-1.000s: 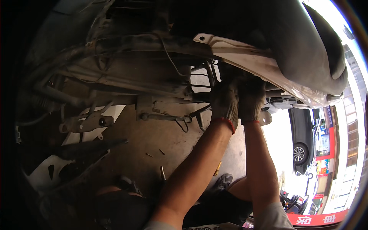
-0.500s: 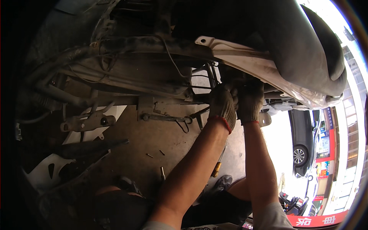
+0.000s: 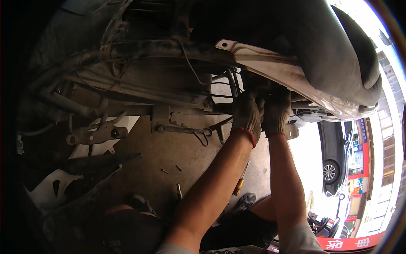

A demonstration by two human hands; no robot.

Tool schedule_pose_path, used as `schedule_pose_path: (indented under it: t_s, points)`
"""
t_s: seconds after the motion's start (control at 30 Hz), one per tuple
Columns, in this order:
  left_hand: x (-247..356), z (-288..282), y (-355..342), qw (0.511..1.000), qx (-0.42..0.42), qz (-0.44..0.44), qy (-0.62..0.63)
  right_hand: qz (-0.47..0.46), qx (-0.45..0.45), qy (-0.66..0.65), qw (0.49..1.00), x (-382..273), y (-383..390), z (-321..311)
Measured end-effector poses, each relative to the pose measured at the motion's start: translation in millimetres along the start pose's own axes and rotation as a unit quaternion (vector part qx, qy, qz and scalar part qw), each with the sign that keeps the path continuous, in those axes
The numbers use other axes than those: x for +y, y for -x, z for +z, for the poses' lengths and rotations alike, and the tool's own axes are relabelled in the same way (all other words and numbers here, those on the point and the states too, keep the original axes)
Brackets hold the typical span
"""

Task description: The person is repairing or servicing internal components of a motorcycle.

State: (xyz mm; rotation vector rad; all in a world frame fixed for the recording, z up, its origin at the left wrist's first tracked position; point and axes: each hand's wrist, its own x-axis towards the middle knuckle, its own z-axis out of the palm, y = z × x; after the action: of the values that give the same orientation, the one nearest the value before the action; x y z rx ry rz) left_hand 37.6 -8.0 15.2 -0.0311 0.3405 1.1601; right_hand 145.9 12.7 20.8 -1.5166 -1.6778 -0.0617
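Observation:
Both my hands wear knitted work gloves and reach up side by side into the dark underside of a partly stripped scooter, below its pale side panel [image 3: 270, 63]. My left hand [image 3: 246, 114] is closed, its fingers curled beside the frame tube [image 3: 220, 109]; whatever it grips is lost in shadow. Close against it on the right, my right hand [image 3: 277, 112] is also closed, around something I cannot make out. Its fingertips are hidden among dark parts. Above the hands to the right bulges the dark seat [image 3: 334, 55].
A screwdriver with a yellow handle [image 3: 239, 186] lies on the floor by my shoe [image 3: 246, 200]. A metal socket tool [image 3: 179, 191] and two small bolts [image 3: 165, 171] lie further left. White body panels [image 3: 55, 186] rest at the far left. Outside on the right stands a dark car [image 3: 333, 152].
My left hand has shifted very slightly, its fingers turning a little against the right hand. Otherwise the arms and the scooter stay as they were.

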Motion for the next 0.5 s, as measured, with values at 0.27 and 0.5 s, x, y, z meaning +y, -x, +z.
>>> schedule_pose_path:
  t_s: [0.27,0.5]
  points:
    - [-2.6,-9.6,-15.1,1.0,0.012,0.011,-0.016,0.026,-0.011,0.047,0.998,-1.6,0.4,3.4]
    - [-3.0,-1.0,-5.4,0.999,0.03,0.005,0.027,0.036,-0.004,0.011,0.999,-1.9,-1.5,0.7]
